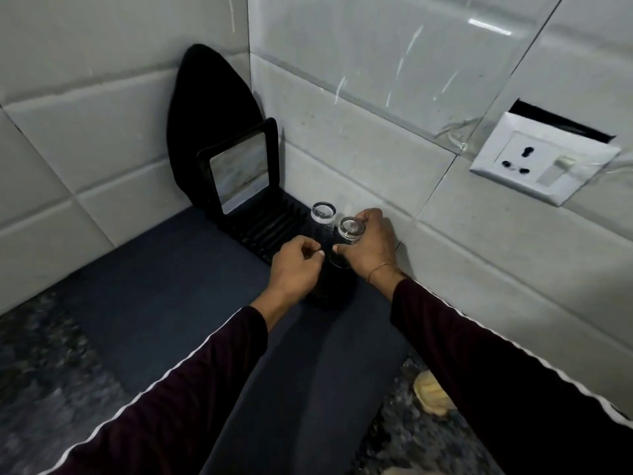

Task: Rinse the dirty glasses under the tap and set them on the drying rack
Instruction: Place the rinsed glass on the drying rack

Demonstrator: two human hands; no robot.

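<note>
Dark sleeves (191, 389) reach over worktop (144, 303) toward drying rack (274, 231). Right hand (368, 245) grips inverted glass (350, 230) at rack's near end; second glass (323, 216) just beyond. Left hand (298, 265) curled, apparently empty. Lower glass straight onto ribs, avoid knocking neighbour, release once steady.

1. No words, labels, brand names or numbers to read anywhere.
</note>
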